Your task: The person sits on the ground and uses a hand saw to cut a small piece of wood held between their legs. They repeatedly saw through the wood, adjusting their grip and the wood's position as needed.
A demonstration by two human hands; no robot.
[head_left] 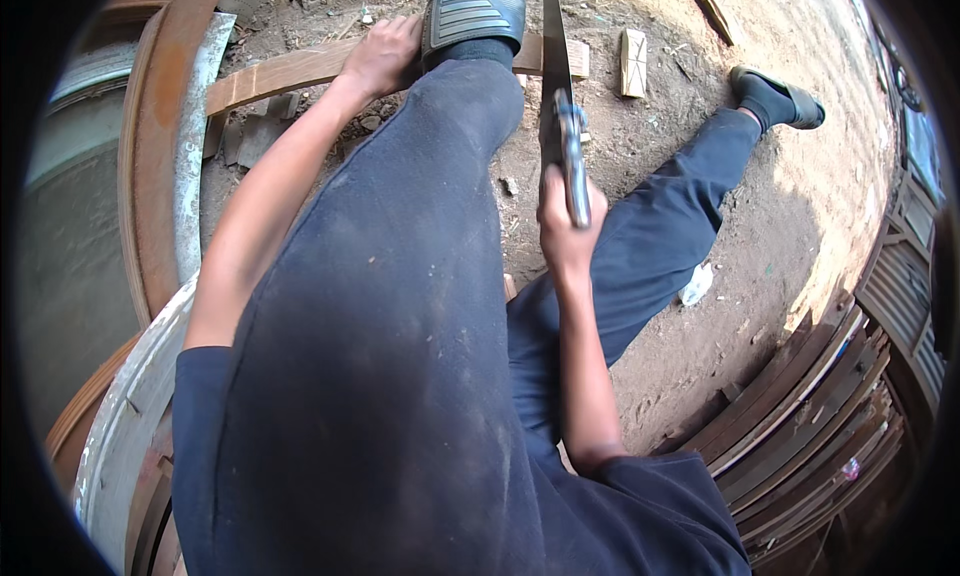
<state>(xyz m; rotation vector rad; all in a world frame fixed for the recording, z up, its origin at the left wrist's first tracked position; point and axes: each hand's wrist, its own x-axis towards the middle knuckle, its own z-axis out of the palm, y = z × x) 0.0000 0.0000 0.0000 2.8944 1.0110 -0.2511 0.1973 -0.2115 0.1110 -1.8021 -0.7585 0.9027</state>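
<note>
My right hand is closed round the handle of a handsaw. Its long blade points away from me and passes over the right end of a wooden board. Whether the teeth touch the wood cannot be made out. My left hand grips the board beside my left foot, its fingers partly hidden. That foot, in a dark slide sandal, presses on the board from above.
A small wood offcut lies right of the board, and a dark wood piece farther off. Brown wooden frames stand at the left. Stacked planks fill the lower right. My right leg stretches across the dirt ground.
</note>
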